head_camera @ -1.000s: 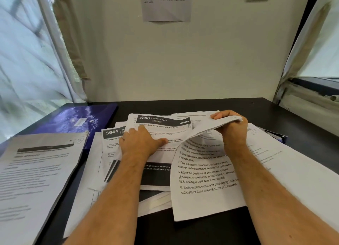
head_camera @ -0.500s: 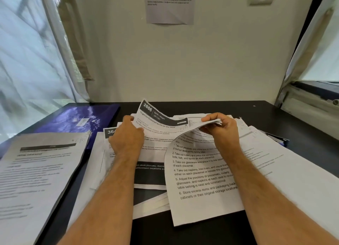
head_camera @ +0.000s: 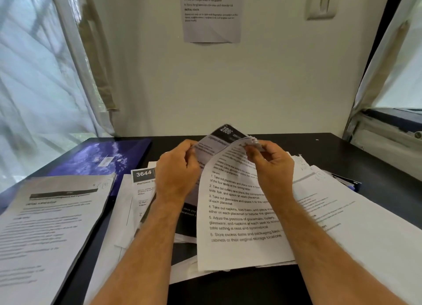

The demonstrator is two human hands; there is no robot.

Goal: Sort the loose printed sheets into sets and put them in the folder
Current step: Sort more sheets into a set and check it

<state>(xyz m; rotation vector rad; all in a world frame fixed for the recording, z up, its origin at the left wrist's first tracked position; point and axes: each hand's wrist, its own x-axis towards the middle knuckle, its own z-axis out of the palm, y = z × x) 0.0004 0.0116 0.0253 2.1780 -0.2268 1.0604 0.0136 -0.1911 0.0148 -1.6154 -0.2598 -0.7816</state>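
Loose printed sheets lie spread over the dark desk (head_camera: 331,149). My left hand (head_camera: 177,170) grips the left edge of the sheet headed 2886 (head_camera: 219,142) and lifts its top off the pile. My right hand (head_camera: 271,165) pinches the top edge of a numbered instruction sheet (head_camera: 237,218), curling it up toward me. A sheet headed 3644 (head_camera: 142,181) lies flat under my left wrist. The purple folder (head_camera: 100,158) lies closed at the back left, apart from both hands.
A separate printed set (head_camera: 45,225) lies at the front left, overlapping the folder's near corner. More sheets (head_camera: 356,222) fan out on the right over a dark blue item (head_camera: 352,185). Curtains hang at both sides and a notice (head_camera: 211,15) is stuck on the wall.
My left hand went from pressing flat on the 2886 sheet to gripping its edge and raising it. My right hand lifted the instruction sheet's top higher. Both hands moved closer together.
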